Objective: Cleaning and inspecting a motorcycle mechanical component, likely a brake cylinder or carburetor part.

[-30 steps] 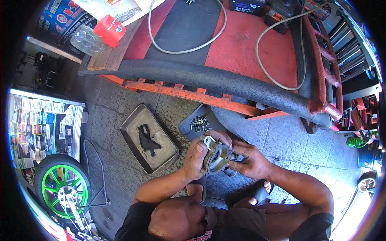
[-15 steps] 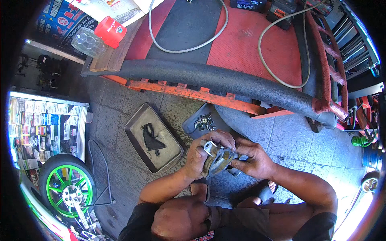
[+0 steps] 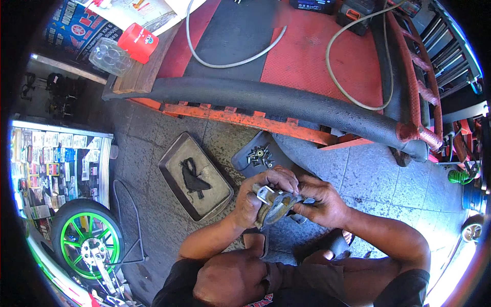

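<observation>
A dirty grey metal part (image 3: 276, 204), with a ring opening and a bracket, is held up in front of me. My left hand (image 3: 251, 204) grips its left side, fingers curled over the top. My right hand (image 3: 322, 202) is closed on its right side, thumb and fingers pinched at the edge. Just beyond my hands, a dark grey tray (image 3: 246, 158) on the floor holds several small bolts and fittings (image 3: 260, 156). To its left, a shallow metal pan (image 3: 215, 199) holds a crumpled black piece (image 3: 194, 178).
A red and black padded bench (image 3: 322, 61) spans the top, with cables (image 3: 245, 61), a red cup (image 3: 138, 38) and a clear container (image 3: 110, 55). At left are a green-rimmed wheel (image 3: 92, 245) and a display case (image 3: 61, 153). Tool racks (image 3: 455, 56) line the right.
The view has shifted a little since a second ago. Both hands keep hold of the metal part, with only slight movement of the part and fingers.
</observation>
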Motion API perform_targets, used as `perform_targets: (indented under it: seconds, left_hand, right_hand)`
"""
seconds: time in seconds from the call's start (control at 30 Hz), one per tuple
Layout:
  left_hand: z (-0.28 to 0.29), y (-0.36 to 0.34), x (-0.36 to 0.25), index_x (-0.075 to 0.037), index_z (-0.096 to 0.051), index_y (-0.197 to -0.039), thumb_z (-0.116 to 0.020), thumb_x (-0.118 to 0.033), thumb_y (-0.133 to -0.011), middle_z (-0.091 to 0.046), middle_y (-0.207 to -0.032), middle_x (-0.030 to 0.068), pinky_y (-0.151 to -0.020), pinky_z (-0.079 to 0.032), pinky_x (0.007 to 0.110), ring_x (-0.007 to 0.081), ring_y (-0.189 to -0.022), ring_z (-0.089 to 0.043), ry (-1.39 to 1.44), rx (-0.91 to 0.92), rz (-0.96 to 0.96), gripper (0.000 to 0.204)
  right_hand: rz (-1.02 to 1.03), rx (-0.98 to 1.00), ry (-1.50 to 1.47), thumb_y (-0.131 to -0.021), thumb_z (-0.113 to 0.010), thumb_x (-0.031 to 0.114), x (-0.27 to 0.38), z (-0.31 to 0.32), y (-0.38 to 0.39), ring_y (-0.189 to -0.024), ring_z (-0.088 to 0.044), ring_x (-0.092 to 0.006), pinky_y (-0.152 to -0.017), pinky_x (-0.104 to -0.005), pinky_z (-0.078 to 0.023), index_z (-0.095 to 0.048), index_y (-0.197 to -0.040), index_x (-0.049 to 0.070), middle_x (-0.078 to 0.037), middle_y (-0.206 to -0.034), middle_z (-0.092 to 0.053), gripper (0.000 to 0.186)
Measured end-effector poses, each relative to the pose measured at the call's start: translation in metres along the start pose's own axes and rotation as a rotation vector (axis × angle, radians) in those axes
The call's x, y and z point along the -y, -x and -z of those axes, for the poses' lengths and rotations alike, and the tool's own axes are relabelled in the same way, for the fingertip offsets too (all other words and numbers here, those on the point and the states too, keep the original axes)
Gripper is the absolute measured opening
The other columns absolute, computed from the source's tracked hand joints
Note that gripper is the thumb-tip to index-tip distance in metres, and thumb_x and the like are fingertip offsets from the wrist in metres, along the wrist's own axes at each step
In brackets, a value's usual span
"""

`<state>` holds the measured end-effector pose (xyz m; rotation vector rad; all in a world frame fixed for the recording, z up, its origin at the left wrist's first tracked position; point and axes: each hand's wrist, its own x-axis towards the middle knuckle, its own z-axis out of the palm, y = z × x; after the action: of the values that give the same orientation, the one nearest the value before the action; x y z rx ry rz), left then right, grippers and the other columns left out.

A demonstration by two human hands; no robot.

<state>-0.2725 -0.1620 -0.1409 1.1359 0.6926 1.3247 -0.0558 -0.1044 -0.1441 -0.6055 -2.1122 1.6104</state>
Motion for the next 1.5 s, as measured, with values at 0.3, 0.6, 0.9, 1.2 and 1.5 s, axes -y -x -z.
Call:
perform_targets:
  seconds: [0.3, 0.6, 0.9, 1.2, 1.5]
  left_hand:
    - [-0.028, 0.019, 0.027, -0.002, -0.051, -0.141, -0.036, -0.083, -0.094, -0.065, -0.122, 0.0169, -0.098, -0.049, 0.048, 0.0322, -0.11, -0.063, 0.435, -0.448, 0.06, 0.095]
    - [0.024, 0.03, 0.047, -0.003, -0.062, -0.122, -0.031, -0.066, -0.103, -0.071, -0.097, 0.0129, -0.076, -0.055, 0.043, 0.0268, -0.083, -0.067, 0.261, -0.529, 0.403, 0.072]
    - [0.002, -0.026, 0.061, -0.006, -0.061, -0.122, -0.025, -0.082, -0.097, -0.07, -0.096, 0.0105, -0.069, -0.056, 0.041, 0.0242, -0.081, -0.069, 0.071, -0.059, 0.963, 0.087]
    - [-0.089, -0.069, 0.129, -0.004, -0.063, -0.112, -0.026, -0.079, -0.098, -0.069, -0.092, 0.0102, -0.072, -0.058, 0.042, 0.0243, -0.078, -0.068, 0.033, 0.328, 1.174, 0.085]
    - [-0.151, -0.075, 0.16, 0.0, -0.066, -0.112, -0.02, -0.08, -0.097, -0.07, -0.097, 0.0137, -0.082, -0.057, 0.044, 0.0276, -0.085, -0.07, 0.399, 0.231, 1.431, 0.094]
  right_hand:
    - [-0.262, -0.149, -0.354, -0.096, -0.072, 0.017, -0.001, -0.031, 0.008, -0.089, -0.075, -0.0227, -0.08, -0.0406, -0.059, -0.064, -0.126, -0.004, -0.023, -0.103, -0.074, 0.037]
    - [-0.457, 0.162, 0.173, -0.091, -0.071, 0.03, -0.072, 0.018, 0.076, -0.108, -0.069, -0.0365, -0.093, -0.0443, -0.055, -0.068, -0.125, 0.003, -0.024, -0.111, -0.072, 0.043]
    - [-0.943, -1.529, -0.538, -0.102, -0.061, 0.024, -0.111, -0.087, 0.281, -0.09, -0.069, -0.0173, -0.083, -0.0342, -0.054, -0.073, -0.11, -0.002, -0.012, -0.096, -0.075, 0.029]
    - [-1.227, -1.911, -0.258, -0.101, -0.065, 0.015, -0.134, -0.24, 0.377, -0.076, -0.062, -0.0124, -0.066, -0.0298, -0.051, -0.071, -0.11, -0.002, -0.007, -0.093, -0.073, 0.02]
    - [-1.782, -1.663, 0.391, -0.08, -0.062, 0.006, -0.15, -0.25, 0.487, -0.127, -0.054, -0.048, -0.112, -0.0477, -0.042, -0.064, -0.129, -0.004, -0.029, -0.138, -0.058, 0.05]
